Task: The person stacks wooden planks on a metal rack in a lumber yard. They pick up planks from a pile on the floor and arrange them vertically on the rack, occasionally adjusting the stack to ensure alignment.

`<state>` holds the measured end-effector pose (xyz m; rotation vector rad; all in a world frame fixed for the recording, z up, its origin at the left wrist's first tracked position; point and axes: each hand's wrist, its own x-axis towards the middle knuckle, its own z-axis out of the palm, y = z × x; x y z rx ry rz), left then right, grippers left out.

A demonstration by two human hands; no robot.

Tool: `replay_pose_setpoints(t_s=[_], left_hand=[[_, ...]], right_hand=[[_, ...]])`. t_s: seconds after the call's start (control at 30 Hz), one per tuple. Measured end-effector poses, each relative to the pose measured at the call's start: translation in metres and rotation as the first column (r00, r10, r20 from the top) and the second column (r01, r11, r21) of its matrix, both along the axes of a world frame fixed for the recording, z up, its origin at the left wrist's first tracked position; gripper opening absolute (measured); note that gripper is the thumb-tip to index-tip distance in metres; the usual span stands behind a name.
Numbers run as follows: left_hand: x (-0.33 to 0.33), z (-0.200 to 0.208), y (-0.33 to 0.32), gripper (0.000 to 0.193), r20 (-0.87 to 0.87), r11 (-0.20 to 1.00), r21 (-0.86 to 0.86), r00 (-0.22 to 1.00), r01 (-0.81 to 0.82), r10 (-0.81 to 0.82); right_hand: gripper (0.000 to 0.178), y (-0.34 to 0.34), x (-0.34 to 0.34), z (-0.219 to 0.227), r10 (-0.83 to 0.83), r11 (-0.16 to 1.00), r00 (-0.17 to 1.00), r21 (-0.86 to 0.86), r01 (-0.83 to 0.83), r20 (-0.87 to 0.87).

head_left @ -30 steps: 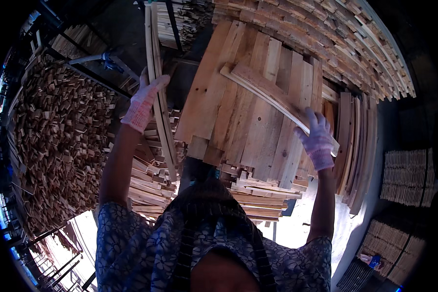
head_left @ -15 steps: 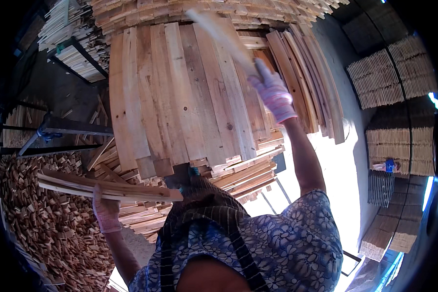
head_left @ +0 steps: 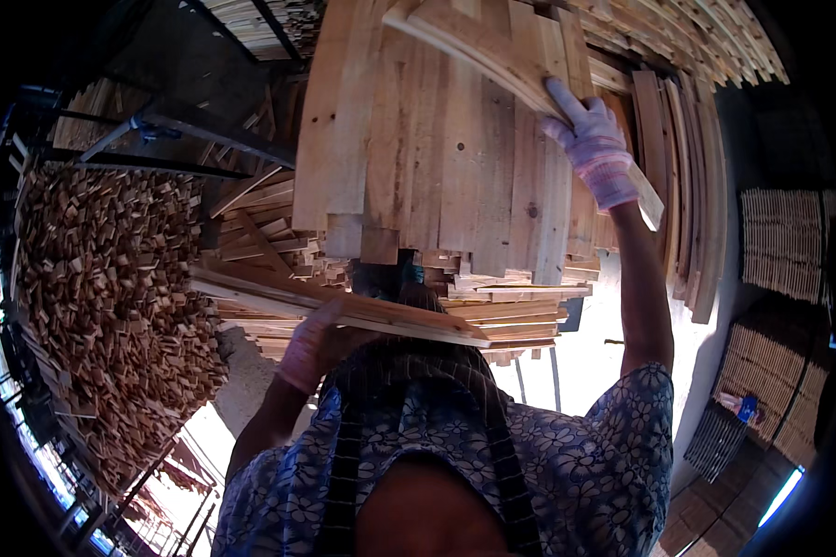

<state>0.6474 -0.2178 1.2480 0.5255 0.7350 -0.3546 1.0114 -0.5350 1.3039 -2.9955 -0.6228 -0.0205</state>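
My left hand, in a pale pinkish glove, grips a short stack of narrow wooden boards crosswise in front of my waist. Raised at the upper right, my gloved right hand is closed around a long wooden board that slants above the others. Its far end points up and left, while its near end shows below my wrist. Under it lies a row of boards side by side, their near ends uneven. The fingertips of my left hand are hidden behind its stack.
Several boards stand on edge right of the row. A rough timber stack is beyond. A large heap of wood offcuts fills the left, near a dark metal frame. Bundled slats stand at the far right.
The view has swung, shifting the row of boards rightward in the picture. My left hand has brought its stack closer to my body. The board in my right hand, blurred before, now looks sharp.
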Motion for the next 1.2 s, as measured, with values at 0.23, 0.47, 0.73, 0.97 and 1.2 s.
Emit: replay_pose_setpoints(t_s=[0.23, 0.47, 0.73, 0.97, 1.2], left_hand=[[-0.009, -0.046, -0.068, 0.051, 0.050, 0.937, -0.272, 0.975, 0.220, -0.215], [0.074, -0.040, -0.112, 0.050, 0.504, 0.978, -0.024, 0.848, 0.207, -0.167], [0.077, -0.046, -0.132, 0.040, 0.356, 0.961, -0.275, 0.929, -0.001, 0.103], [0.055, -0.049, -0.114, 0.035, 0.569, 0.975, 0.222, 0.815, -0.024, -0.110], [0.080, -0.040, -0.110, 0.046, -0.067, 0.874, -0.464, 0.990, -0.144, 0.127]], right_hand=[[0.063, 0.032, 0.007, -0.041, 0.181, 0.981, 0.978, -0.096, -0.171, 0.106], [0.072, 0.015, 0.027, -0.050, 0.274, 0.961, 0.957, -0.003, -0.275, 0.091], [0.067, 0.020, 0.077, -0.045, 0.294, 0.924, 0.954, 0.238, -0.298, 0.052], [0.066, 0.046, 0.138, -0.010, 0.372, 0.911, 0.916, 0.132, -0.391, 0.146], [0.060, 0.104, 0.183, 0.015, 0.432, 0.899, 0.879, -0.028, -0.436, 0.202]])
